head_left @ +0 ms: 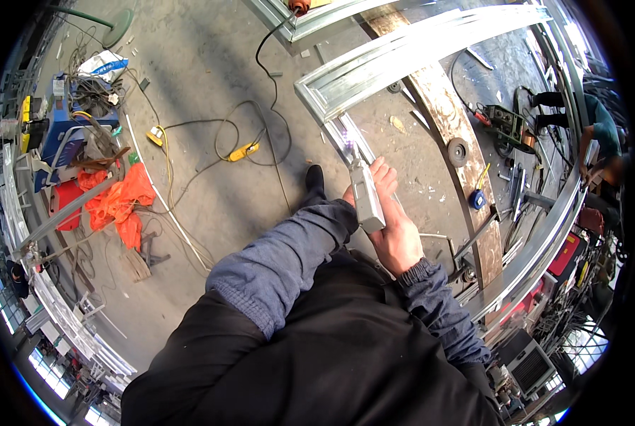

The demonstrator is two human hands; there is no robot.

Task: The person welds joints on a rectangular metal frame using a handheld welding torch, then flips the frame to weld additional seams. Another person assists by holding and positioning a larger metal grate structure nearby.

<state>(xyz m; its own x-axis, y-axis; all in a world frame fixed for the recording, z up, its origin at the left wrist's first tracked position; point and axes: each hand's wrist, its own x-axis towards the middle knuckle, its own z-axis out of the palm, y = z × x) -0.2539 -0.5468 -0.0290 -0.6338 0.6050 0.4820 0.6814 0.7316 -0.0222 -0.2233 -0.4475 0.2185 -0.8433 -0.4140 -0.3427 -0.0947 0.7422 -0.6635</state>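
A grey, boxy handheld tool with a narrow tip lies before me. A small violet-white glow shows past its tip, on a silver metal frame. My right hand is against the tool's right side and holds it, its fingers reaching forward along it. From the left my left hand meets the tool; most of it, fingers included, is hidden behind the tool and my sleeve. The frame's wide upper bar runs from the near corner to the far right.
Cables with yellow socket blocks loop over the floor at left. A blue machine and orange cloth stand beyond. Inside the frame lie a rusty plank, a disc and a tape measure. Another person bends over the frame at right.
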